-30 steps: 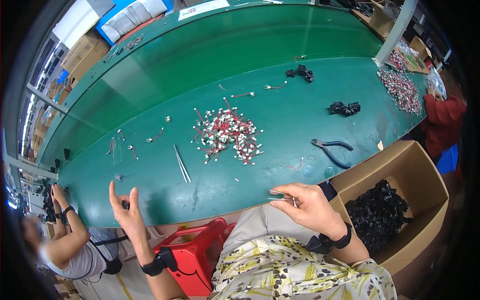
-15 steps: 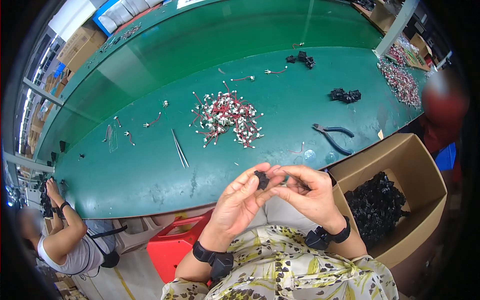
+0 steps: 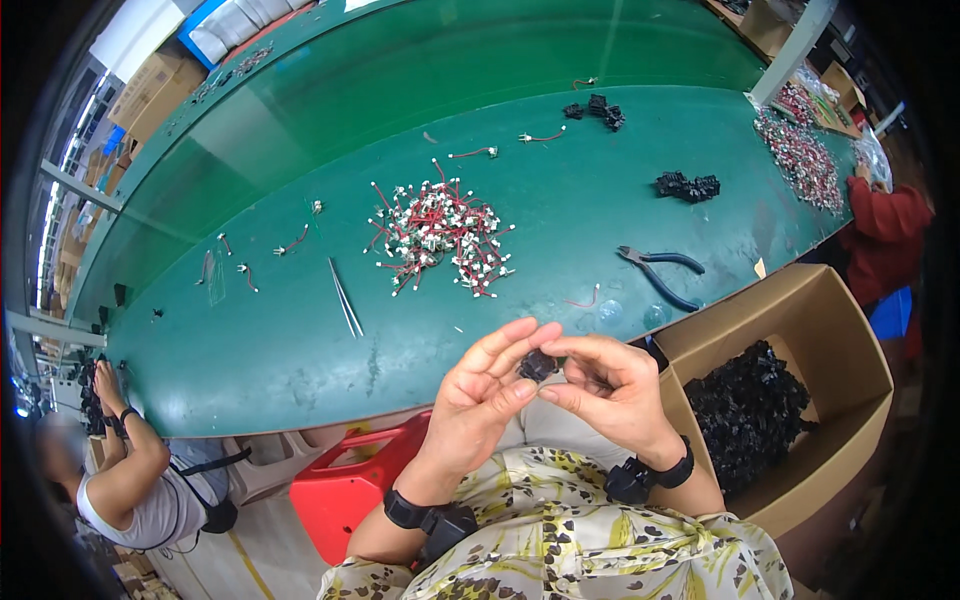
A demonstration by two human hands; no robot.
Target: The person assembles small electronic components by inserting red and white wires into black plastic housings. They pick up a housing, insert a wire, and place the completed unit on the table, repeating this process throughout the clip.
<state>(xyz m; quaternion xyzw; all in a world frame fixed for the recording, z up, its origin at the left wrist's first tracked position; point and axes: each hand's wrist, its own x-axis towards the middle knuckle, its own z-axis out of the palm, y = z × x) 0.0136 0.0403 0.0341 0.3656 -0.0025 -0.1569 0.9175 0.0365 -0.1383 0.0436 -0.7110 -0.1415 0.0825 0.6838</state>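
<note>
Between my two hands, near the table's front edge, is a small black plastic part (image 3: 538, 366). My left hand (image 3: 487, 385) grips it from the left with thumb and fingers. From the other side my right hand (image 3: 612, 388) closes on it, thumb and forefinger at its edge; anything else inside those fingers is hidden. Beyond my hands a heap of red-wired white connectors (image 3: 440, 235) lies on the green table (image 3: 250, 370). A pair of tweezers (image 3: 345, 298) rests left of my hands, and blue-handled cutting pliers (image 3: 662, 277) lie to the right.
A cardboard box (image 3: 830, 330) holding many black parts (image 3: 750, 415) stands at my right. Black clusters (image 3: 687, 186) and another connector pile (image 3: 800, 160) lie farther right. A red stool (image 3: 345, 490) is at my left. Co-workers sit at the left (image 3: 150, 480) and far right (image 3: 890, 235).
My hands have come together around the black part, which has turned and shifted slightly right. The view has shifted a little. At far right, the co-worker's arm now reaches onto the table.
</note>
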